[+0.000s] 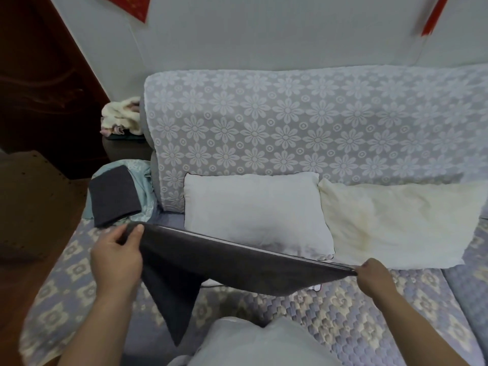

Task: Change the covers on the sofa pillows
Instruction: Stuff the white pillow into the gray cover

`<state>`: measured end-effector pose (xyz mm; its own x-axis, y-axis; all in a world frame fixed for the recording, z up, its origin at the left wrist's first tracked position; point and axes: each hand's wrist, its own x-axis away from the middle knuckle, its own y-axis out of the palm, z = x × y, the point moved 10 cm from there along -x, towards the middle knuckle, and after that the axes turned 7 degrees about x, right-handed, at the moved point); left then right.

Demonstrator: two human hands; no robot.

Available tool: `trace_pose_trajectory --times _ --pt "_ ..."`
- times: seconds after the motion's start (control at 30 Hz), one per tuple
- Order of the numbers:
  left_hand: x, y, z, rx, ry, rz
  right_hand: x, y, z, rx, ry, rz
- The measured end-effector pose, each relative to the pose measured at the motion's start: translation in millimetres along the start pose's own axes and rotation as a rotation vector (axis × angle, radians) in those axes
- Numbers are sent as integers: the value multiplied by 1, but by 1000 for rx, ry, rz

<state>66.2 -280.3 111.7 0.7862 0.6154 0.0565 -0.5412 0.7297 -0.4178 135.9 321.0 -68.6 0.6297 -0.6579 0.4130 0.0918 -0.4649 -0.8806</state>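
Dark grey cover (224, 262) held stretched out flat above the sofa seat (343, 326), in front of the person; left hand (116, 257) pinches its left corner, thumb on top, fingers curled under; right hand (375, 280) pinches the right corner, fingers curled round the edge; both grips closed on the cloth, none free.

Top edge taut between the hands, showing two layers along it, perhaps the open mouth, cannot tell for sure; lower left part hangs down in a loose point toward the seat.

White pillow (256, 215) bare, leaning against the flowered backrest (290, 122), just behind the cover; cream pillow (390, 223) beside it to the right, also bare, touching it; a third pale pillow (253, 344) at the bottom edge of view, near the person's lap, partly out of frame.

Folded dark cloth (113, 196) lies on light blue fabric (142, 175) at the left end of the sofa, probably a second cover.

Handling, as judged: cover is light, soft, limp, no stiffness of its own; sags wherever unsupported; not slippery, looks a plush or towelling weave; nothing fragile. Best held at the corners of the open end, one layer per hand, so the mouth gapes; pillows soft and compressible, likely best folded or squeezed at one end to feed in.
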Motion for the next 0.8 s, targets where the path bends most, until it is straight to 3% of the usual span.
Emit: trace_pose_trajectory --times 0.1,0.23,0.33,0.43,0.6,0.67,0.8 --pt "8 10 -12 38 -44 -38 6 -13 -11 -22 -63 103" --pt "8 19 -50 87 -279 -158 14 -19 -6 -205 -165 107" --pt "26 35 -61 262 -417 -285 17 -12 8 45 -151 25" --pt "47 62 -48 268 -333 -464 36 2 -11 409 -181 -92" --pt "93 109 -2 232 -128 -789 165 33 -177 -56 -831 -445" --pt "107 121 14 213 -47 -899 214 30 -219 -96 -1050 -474" --pt "108 122 24 244 -20 -900 212 22 -230 -148 -1032 -419"
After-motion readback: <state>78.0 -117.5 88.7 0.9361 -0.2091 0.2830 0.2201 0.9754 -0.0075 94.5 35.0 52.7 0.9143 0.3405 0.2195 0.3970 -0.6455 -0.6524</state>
